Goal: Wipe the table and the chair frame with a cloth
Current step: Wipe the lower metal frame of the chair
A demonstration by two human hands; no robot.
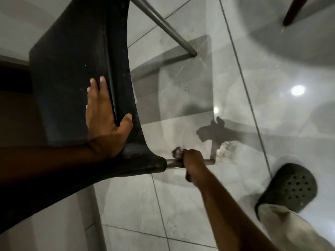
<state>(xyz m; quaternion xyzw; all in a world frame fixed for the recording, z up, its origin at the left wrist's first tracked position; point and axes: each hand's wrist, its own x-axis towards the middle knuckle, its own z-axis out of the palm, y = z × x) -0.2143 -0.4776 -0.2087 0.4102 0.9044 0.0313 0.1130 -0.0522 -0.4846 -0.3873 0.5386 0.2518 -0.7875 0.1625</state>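
Note:
A black plastic chair (72,60) fills the left half of the view, tipped over toward me. My left hand (103,122) lies flat and open on its seat shell, thumb hooked over the edge. My right hand (192,162) is closed around a metal chair leg (208,161) near the seat, with a small dark cloth (177,153) bunched between the fingers and the tube. A second metal leg (163,24) runs from the top down to the floor.
Grey glossy floor tiles (181,205) lie below. My foot in a dark perforated clog (290,187) stands at the lower right. A dark wooden furniture leg (293,11) shows at the top right. A dirty patch (226,149) marks the tile beside the leg's end.

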